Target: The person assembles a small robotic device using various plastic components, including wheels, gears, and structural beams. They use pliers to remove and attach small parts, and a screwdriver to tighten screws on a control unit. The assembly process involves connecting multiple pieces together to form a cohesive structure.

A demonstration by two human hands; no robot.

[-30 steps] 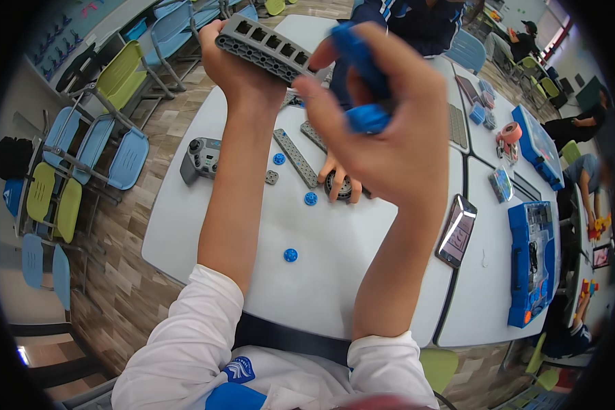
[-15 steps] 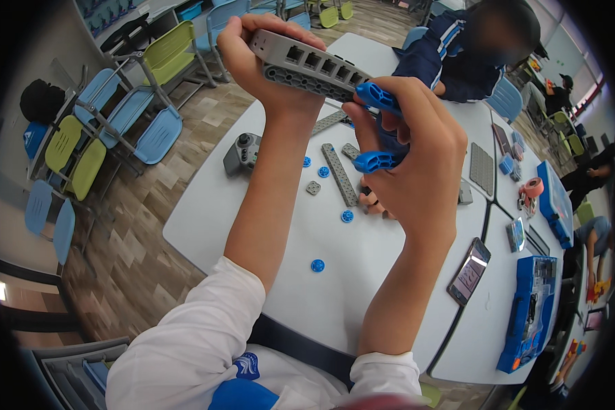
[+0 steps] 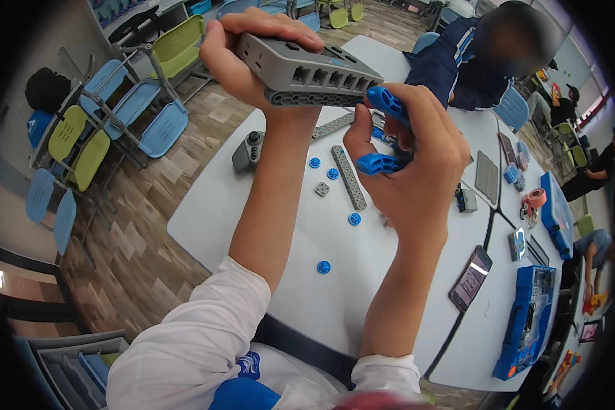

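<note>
High over the table, my left hand point(image 3: 234, 68) is closed around a grey robot controller block point(image 3: 324, 74) with a row of square ports along its side. A darker grey perforated beam point(image 3: 301, 98) runs under the block. My right hand point(image 3: 427, 160) grips a blue plier-like plastic tool point(image 3: 383, 164), one handle above the other, between thumb and fingers. The tool's upper part is close to the block's right end; whether it touches the beam I cannot tell. Below lie a long grey beam point(image 3: 348, 178), a small square grey plate point(image 3: 322, 189) and several blue round pieces point(image 3: 324, 267).
A dark game controller point(image 3: 248, 152) stands left of my forearm. On the right are a phone point(image 3: 470, 279), a blue parts case point(image 3: 527, 321), a grey flat plate point(image 3: 487, 176) and pink tape point(image 3: 536, 198). Across the table sits a person in a dark jacket point(image 3: 444, 58).
The controller block has turned, showing more of its port side and top, and sits slightly farther left. My right hand keeps hold of the blue tool, a little lower.
</note>
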